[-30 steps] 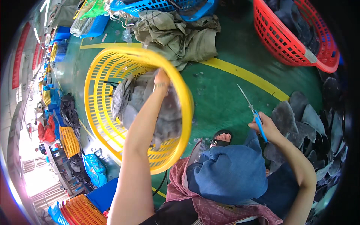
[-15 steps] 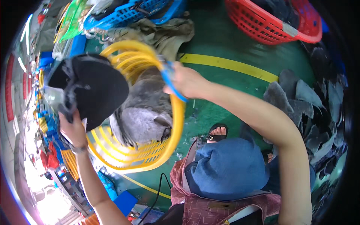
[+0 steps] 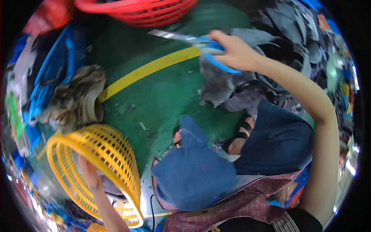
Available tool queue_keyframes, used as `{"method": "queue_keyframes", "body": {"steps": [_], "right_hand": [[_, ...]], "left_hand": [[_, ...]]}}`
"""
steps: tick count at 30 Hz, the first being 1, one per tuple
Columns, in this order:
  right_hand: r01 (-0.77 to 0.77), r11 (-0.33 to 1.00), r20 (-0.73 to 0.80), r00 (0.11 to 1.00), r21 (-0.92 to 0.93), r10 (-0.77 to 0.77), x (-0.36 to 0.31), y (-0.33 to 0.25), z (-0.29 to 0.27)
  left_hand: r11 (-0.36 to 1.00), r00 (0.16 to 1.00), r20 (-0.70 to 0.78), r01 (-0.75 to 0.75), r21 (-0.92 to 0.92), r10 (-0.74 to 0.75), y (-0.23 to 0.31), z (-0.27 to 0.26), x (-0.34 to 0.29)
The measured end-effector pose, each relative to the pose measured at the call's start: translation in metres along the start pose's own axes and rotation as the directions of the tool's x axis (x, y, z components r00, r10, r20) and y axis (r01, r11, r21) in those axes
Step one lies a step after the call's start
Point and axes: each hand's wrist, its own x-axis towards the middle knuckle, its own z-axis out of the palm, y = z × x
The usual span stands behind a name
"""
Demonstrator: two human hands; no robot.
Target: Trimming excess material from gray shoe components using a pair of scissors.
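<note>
In my right hand (image 3: 237, 52) I hold blue-handled scissors (image 3: 218, 63), my fingers wrapped round the handles. The metal blades point left over the green floor, near the yellow floor stripe (image 3: 150, 69). My left hand (image 3: 89, 172) reaches to the mouth of a tilted yellow plastic basket (image 3: 110, 150) at the lower left. Its fingers are blurred and partly hidden at the basket's rim. Grey fabric (image 3: 110, 183) shows inside the basket beside that hand.
Many grey and black cut pieces (image 3: 255, 36) lie heaped on the floor at the right. A red basket (image 3: 154, 11) stands at the far side. Blue baskets (image 3: 50, 73) and a crumpled brown cloth (image 3: 79, 96) are at the left. My sandalled feet (image 3: 241, 135) stand close by.
My view has turned right. The black, rounded piece my left hand held is out of sight, and that hand is lower at the basket. The scissors have moved away from the basket toward the heap.
</note>
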Motion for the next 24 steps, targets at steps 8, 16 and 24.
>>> {"method": "queue_keyframes", "body": {"steps": [8,16,24], "right_hand": [[-0.595,0.792,-0.194,0.768,0.137,0.611,-0.167,0.087,-0.039],[-0.664,0.736,-0.574,0.554,0.132,0.603,-0.247,0.11,-0.05],[-0.794,0.588,-0.673,0.352,0.153,0.65,-0.32,0.117,-0.046]], "left_hand": [[0.513,0.963,0.054,-0.187,0.838,0.263,0.074,0.102,-0.05],[0.273,0.455,0.735,-0.89,0.365,0.503,0.109,0.324,0.013],[-0.065,0.272,0.863,-0.942,0.329,0.426,0.065,0.524,0.035]]}}
